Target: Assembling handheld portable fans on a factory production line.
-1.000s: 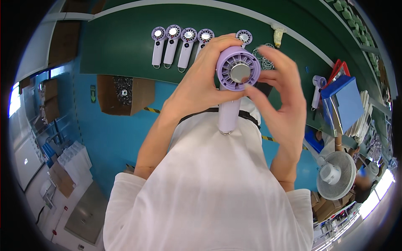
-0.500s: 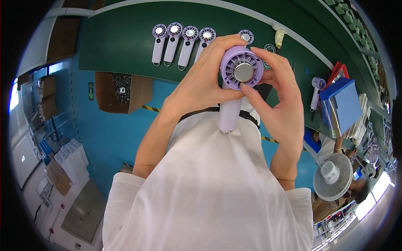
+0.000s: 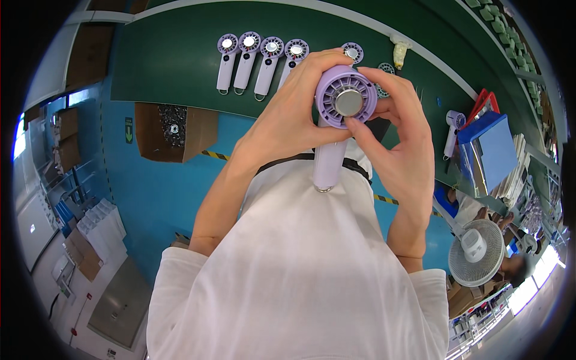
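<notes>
Between my two hands is a light purple handheld fan [image 3: 329, 159], its round slotted head facing up with a silver disc at the centre. The handle hangs down toward my white shirt, a small metal loop at its end. My left hand [image 3: 294, 111] is wrapped round the left side of the head and the top of the handle. My right hand [image 3: 402, 132] grips the head from the right, its thumb at the lower rim and its index finger at the upper rim. Several similar purple fans [image 3: 246, 57] lie in a row on the green table, partly hidden by my left hand.
A round slotted grille [image 3: 385, 78] lies beyond my right hand. Another purple fan [image 3: 452, 135] rests by a blue bin [image 3: 489, 144] at right. Below the table's left edge stands a cardboard box [image 3: 201, 129] of dark parts. A white pedestal fan [image 3: 476, 252] and another person are at lower right.
Both hands keep nearly the same hold on the fan. The view has shifted very slightly; in the background, the other person's arm has moved a little.
</notes>
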A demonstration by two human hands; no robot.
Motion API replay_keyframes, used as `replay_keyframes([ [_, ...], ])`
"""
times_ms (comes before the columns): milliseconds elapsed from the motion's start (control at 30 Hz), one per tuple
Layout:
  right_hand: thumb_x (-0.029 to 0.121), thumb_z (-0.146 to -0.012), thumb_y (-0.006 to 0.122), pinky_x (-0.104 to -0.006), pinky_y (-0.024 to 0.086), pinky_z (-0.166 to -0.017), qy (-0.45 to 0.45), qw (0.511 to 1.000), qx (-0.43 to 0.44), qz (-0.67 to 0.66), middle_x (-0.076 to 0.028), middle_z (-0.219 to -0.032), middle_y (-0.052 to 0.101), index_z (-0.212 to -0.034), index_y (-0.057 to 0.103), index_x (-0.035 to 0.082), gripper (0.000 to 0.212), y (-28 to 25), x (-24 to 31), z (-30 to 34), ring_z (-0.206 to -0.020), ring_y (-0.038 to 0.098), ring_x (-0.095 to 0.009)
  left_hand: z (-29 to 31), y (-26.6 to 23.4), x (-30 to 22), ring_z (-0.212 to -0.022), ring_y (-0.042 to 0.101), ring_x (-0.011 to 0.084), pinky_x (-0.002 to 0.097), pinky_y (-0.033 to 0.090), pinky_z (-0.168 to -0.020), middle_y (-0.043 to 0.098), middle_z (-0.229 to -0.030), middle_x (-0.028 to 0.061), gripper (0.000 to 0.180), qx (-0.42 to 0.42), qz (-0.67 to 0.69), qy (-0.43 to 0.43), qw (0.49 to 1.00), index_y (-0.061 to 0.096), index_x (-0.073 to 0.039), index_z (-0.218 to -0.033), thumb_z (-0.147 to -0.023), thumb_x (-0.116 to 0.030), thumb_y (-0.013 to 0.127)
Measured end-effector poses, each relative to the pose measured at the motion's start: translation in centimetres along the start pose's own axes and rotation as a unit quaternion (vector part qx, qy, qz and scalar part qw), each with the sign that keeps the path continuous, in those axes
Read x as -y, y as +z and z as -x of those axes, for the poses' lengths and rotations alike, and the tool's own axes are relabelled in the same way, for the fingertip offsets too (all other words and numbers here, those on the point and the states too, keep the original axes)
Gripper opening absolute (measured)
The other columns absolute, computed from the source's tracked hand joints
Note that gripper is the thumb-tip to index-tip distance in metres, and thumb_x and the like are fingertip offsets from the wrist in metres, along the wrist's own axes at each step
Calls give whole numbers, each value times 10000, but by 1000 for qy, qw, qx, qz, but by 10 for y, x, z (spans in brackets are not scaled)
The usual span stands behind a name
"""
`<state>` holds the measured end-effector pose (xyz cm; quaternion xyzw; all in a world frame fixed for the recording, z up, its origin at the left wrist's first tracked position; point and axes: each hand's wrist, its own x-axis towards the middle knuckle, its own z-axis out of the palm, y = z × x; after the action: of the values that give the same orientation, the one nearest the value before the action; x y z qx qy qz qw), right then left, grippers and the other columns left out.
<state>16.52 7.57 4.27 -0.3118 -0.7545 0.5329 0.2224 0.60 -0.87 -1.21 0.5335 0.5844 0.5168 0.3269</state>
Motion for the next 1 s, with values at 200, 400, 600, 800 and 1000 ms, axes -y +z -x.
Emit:
replay_keyframes([
  [200, -25, -765, 719, -306, 531, -770, 2, 1000, 5, 1, -84, -1189, 582, -1258, 596, 91, 521, -1, -1, -1, -846, 639, -196, -1, 0, -2, -1386, 411, 292, 394, 376, -1117, 481, -1409, 120, 815, 4, 6, -16, 1000, 455, -91, -1366, -639, -24, 817],
  [400, -20, -766, 722, -306, 532, -764, 0, 1000, 4, 12, -81, -1189, 585, -1258, 595, 90, 521, -3, 0, -2, -837, 638, -195, -4, 0, 1, -1377, 424, 289, 392, 380, -1113, 477, -1413, 128, 819, 8, 4, -8, 1000, 455, -91, -1368, -636, -26, 816],
  [600, -20, -764, 721, -307, 530, -755, 3, 1000, 6, 19, -80, -1179, 588, -1255, 593, 86, 519, -3, -1, -4, -826, 635, -194, -5, 0, 4, -1260, 491, 339, 413, 422, -1048, 485, -1370, 142, 798, 6, -7, 10, 1000, 427, -72, -1343, -664, -117, 843],
  [800, -29, -748, 704, -291, 513, -745, 18, 1000, 9, -21, -63, -1171, 581, -1244, 570, 88, 528, 1, -9, -10, -810, 618, -167, -4, 1, 6, -1251, 497, 336, 403, 436, -1029, 481, -1368, 150, 782, -1, -23, 14, 1000, 426, -68, -1342, -669, -88, 824],
  [1000, -37, -753, 697, -275, 502, -748, 74, 995, 31, -57, -44, -1203, 572, -1262, 540, 59, 542, 4, -21, -13, -798, 593, -127, 0, 6, 16, -1381, 417, 296, 379, 389, -1088, 440, -1433, 171, 778, 6, 48, -31, 998, 453, -90, -1362, -681, -90, 829],
])
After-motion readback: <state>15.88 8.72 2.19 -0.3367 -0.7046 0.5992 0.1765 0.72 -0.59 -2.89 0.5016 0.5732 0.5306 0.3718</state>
